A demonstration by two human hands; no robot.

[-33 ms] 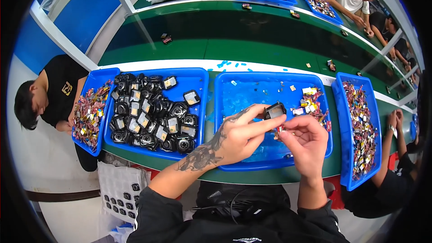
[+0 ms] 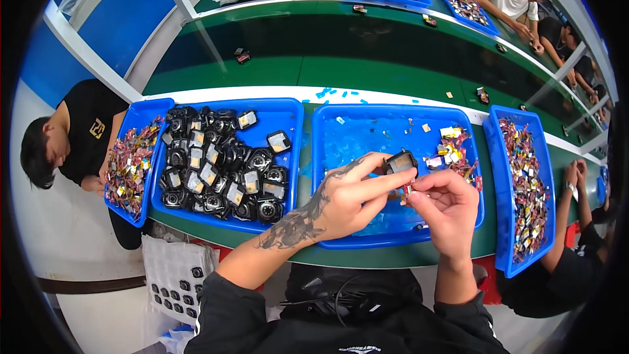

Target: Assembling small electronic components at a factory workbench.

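Observation:
Over the blue tray (image 2: 393, 238) in front of me, my left hand (image 2: 354, 200) grips a small black camera-like housing (image 2: 401, 163) with a grey screen-like face. Just right of it, my right hand (image 2: 449, 206) pinches a tiny red and pale part (image 2: 409, 190) between thumb and fingertips, close below the housing. Whether that part is joined to the housing is hidden by my fingers. A small heap of red, yellow and white wired parts (image 2: 453, 147) lies in the tray's right side, beyond my right hand.
Left stands a blue tray (image 2: 293, 157) of black housings (image 2: 213, 164). Trays of wired parts flank both sides (image 2: 134, 170) (image 2: 524, 190). A green conveyor belt (image 2: 314, 46) runs beyond a white rail. People work at left, right and across. Blue scraps (image 2: 334, 95) lie on the rail.
The black housing in my left hand has tilted slightly. Both hands stay in nearly the same place.

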